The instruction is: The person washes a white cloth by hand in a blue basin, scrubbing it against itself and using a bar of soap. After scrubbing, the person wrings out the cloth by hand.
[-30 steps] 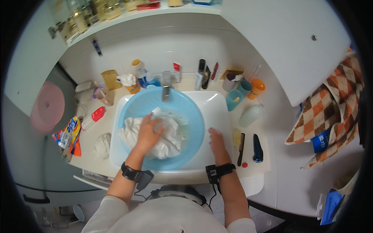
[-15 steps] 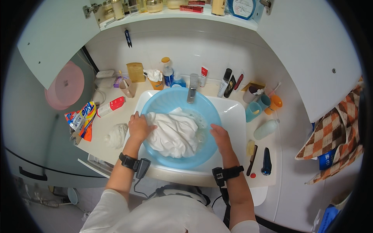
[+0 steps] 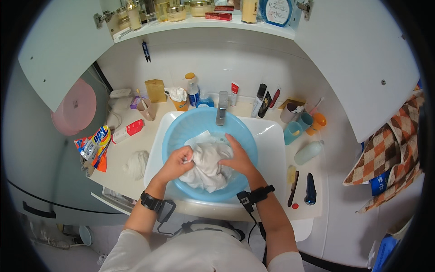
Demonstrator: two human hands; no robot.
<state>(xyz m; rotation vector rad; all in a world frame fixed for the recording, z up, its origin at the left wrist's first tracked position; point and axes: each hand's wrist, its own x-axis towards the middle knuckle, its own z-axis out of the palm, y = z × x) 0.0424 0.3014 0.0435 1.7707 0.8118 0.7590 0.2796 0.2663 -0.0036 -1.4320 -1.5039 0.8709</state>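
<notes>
A wet white cloth [image 3: 209,164] lies bunched in a light blue plastic basin [image 3: 179,127], which rests in the white sink [image 3: 272,149]. My left hand [image 3: 180,163] is closed, pinching a fold at the cloth's left side. On the other side, my right hand [image 3: 236,156] has its fingers spread, the thumb against the cloth and the other fingers reaching over its far edge. Some soapy water [image 3: 219,137] shows past the cloth. The rest of the water and the basin's bottom are hidden under it.
The faucet [image 3: 221,111] overhangs the basin's far rim. Left on the counter are a detergent bag [image 3: 95,147], a red-and-white carton [image 3: 128,131] and a white bundle [image 3: 137,164]. Cups [image 3: 293,130], a bottle [image 3: 309,152] and a comb [image 3: 293,190] stand or lie right. Open cabinet doors [image 3: 358,59] flank above.
My right hand has moved left from the basin's right rim onto the cloth. The left hand has shifted inward, gripping a fold. The cloth is gathered into a smaller bunch.
</notes>
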